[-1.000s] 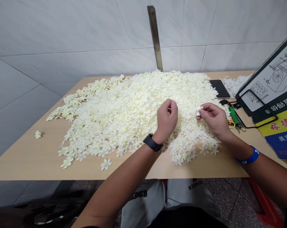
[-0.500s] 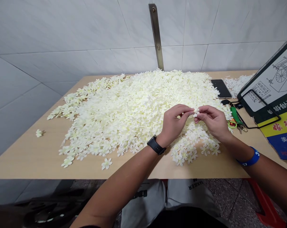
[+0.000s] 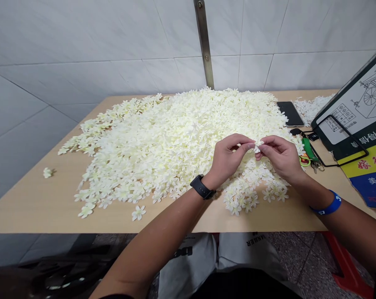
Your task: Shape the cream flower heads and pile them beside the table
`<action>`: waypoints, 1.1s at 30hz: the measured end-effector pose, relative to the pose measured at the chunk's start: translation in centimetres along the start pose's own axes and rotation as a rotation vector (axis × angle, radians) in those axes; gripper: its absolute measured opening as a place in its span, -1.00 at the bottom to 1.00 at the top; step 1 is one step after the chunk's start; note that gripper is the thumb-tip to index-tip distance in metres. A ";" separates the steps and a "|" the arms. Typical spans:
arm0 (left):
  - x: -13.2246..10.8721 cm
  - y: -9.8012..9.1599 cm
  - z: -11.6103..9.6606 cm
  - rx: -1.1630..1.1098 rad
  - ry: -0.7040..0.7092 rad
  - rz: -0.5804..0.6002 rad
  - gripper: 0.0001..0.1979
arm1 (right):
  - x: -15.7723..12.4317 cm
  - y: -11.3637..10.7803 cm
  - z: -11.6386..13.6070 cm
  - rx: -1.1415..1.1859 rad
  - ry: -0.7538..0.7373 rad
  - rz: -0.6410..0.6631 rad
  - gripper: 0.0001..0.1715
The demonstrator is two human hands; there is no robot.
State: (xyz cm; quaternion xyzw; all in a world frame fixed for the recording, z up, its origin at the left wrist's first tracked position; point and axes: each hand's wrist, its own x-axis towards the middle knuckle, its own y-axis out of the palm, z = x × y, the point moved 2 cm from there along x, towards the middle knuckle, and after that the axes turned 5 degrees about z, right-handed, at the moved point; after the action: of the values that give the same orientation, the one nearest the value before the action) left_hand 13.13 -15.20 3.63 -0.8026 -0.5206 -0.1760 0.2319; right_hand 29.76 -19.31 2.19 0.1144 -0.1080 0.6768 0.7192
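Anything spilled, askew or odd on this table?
One stray flower lies alone near the left edge of the table, apart from the big flower pile. A loose flower sits off the pile's front. Nothing looks damaged.

A small cream-white flower (image 3: 258,145) (its petals crumpled, their number too small to tell) sits pinched between the fingertips of the left hand (image 3: 227,161) and the right hand (image 3: 280,157). It is held just above the near right part of a broad pile (image 3: 175,137) of similar blossoms.
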 end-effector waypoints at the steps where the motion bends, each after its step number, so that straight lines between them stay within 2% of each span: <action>1: 0.0 0.0 -0.1 0.014 -0.009 0.000 -0.90 | 0.0 0.0 0.0 -0.015 0.003 -0.007 -0.71; 4: 0.0 -0.2 -0.1 0.064 -0.044 -0.033 -0.86 | 0.0 0.0 0.0 -0.033 0.008 -0.018 -0.78; 8: 0.3 -1.2 0.5 0.129 -0.076 -0.218 -0.75 | 0.0 0.0 0.0 -0.008 0.005 -0.049 -0.77; 10: 0.5 -1.8 0.8 0.191 -0.085 -0.313 -0.80 | 0.1 -0.1 -0.1 0.007 0.003 -0.071 -0.75; 12: 0.6 -2.1 1.0 0.282 -0.066 -0.344 -0.90 | 0.1 -0.1 0.0 0.008 0.010 -0.088 -0.74; 13: 0.5 -2.0 1.0 0.328 -0.036 -0.331 -0.87 | 0.1 -0.1 0.0 0.003 0.016 -0.096 -0.73; 15: 0.4 -1.5 0.8 0.377 0.056 -0.230 -0.88 | 0.1 -0.1 0.0 -0.013 0.030 -0.108 -0.71; 17: 0.1 -0.7 0.6 0.356 0.144 -0.088 -0.92 | 0.1 -0.1 0.0 -0.024 0.040 -0.102 -0.70; 19: -0.2 0.0 0.5 0.300 0.192 0.001 -0.91 | 0.1 0.0 -0.1 -0.023 0.043 -0.076 -0.69; 23: -0.4 0.2 0.6 0.218 0.175 -0.025 -0.92 | 0.0 -0.1 -0.4 0.004 0.047 -0.022 -0.66; 33: 0.0 0.0 0.5 0.099 0.098 -0.028 -0.91 | 0.0 0.1 -0.3 0.056 0.004 0.005 -0.69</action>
State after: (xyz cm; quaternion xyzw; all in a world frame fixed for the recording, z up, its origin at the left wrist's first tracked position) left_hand 13.14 -14.94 3.16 -0.7734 -0.5278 -0.1923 0.2938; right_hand 29.69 -19.23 1.94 0.1328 -0.0877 0.6816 0.7142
